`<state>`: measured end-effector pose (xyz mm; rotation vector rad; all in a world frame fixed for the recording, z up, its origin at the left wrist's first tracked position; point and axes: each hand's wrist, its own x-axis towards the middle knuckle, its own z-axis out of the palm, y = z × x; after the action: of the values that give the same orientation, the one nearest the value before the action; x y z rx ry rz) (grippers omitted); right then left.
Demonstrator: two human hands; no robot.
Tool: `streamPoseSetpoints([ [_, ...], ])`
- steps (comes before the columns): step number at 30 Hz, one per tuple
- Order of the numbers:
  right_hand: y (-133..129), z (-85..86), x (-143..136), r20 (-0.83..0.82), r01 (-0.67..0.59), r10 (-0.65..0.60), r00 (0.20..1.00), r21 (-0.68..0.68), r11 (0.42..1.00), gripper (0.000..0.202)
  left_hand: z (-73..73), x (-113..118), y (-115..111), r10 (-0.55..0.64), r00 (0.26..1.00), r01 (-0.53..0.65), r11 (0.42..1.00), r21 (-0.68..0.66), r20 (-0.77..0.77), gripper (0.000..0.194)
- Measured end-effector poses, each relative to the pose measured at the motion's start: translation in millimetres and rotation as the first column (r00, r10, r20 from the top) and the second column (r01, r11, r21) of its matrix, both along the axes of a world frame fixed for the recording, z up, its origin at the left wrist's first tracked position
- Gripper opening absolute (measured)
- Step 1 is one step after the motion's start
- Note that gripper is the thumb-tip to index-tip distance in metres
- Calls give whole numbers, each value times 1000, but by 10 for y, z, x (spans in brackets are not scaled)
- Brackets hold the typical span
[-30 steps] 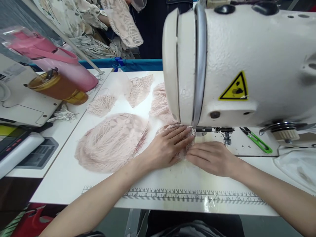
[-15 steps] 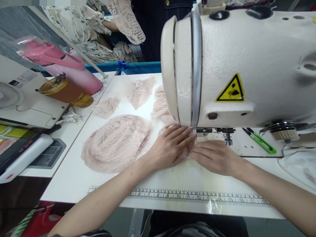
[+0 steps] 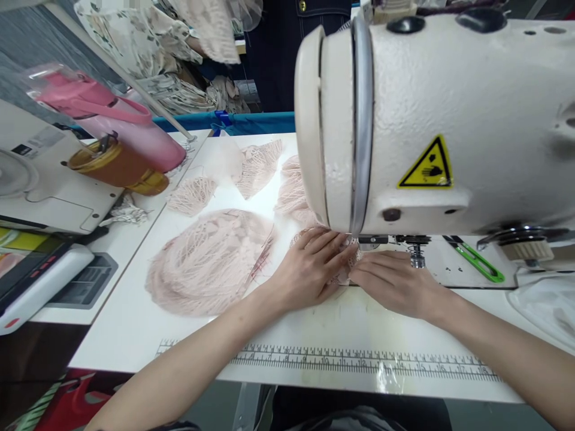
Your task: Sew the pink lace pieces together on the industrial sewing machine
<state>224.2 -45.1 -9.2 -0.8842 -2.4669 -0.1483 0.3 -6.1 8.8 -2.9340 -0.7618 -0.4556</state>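
Note:
My left hand [image 3: 309,266] lies flat on a pale pink lace piece [image 3: 343,275], its fingers stretched toward the needle area under the sewing machine head [image 3: 417,114]. Close beside it, my right hand [image 3: 395,281] has its fingers pressed together on the right edge of the same lace. The machine head hides the needle and the lace beneath it. A rounded heap of pink lace [image 3: 206,263] rests left of my hands, with smaller lace pieces [image 3: 258,167] behind it.
Green-handled thread snips [image 3: 478,260] lie right of the machine head. A pink bottle [image 3: 130,129] and an amber cup [image 3: 121,167] stand at the left. A ruler strip [image 3: 323,360] runs along the table's front. Across the table, a person's sleeve [image 3: 135,42] shows near hanging lace.
My right hand has shifted slightly forward and right along the lace, while my left hand stays almost in place. Beyond the table, the hanging lace has moved up and left.

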Motion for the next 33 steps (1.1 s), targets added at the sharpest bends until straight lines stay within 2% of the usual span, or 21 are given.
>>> streamPoseSetpoints([
  [4,26,30,11,-12,-5,5,1000,4,1000,27,-8,-1,-11,17,1000,-17,1000,-3,-20,43],
  [9,52,150,-3,-2,26,-26,1000,123,992,23,-12,-2,-13,16,1000,-16,1000,4,-21,43],
  [14,60,243,0,84,84,-103,991,197,977,13,-15,-2,-9,8,1000,-8,1000,-3,-19,45],
  [21,83,189,27,132,69,-90,987,152,986,5,-34,-14,1,17,1000,-17,1000,-25,-18,51],
  [27,78,125,35,32,76,-77,997,7,997,14,-42,-17,10,36,999,-36,999,-32,-18,50],
  [33,73,128,25,11,36,-36,999,3,999,19,-62,-48,-11,-94,993,83,986,148,73,34],
])
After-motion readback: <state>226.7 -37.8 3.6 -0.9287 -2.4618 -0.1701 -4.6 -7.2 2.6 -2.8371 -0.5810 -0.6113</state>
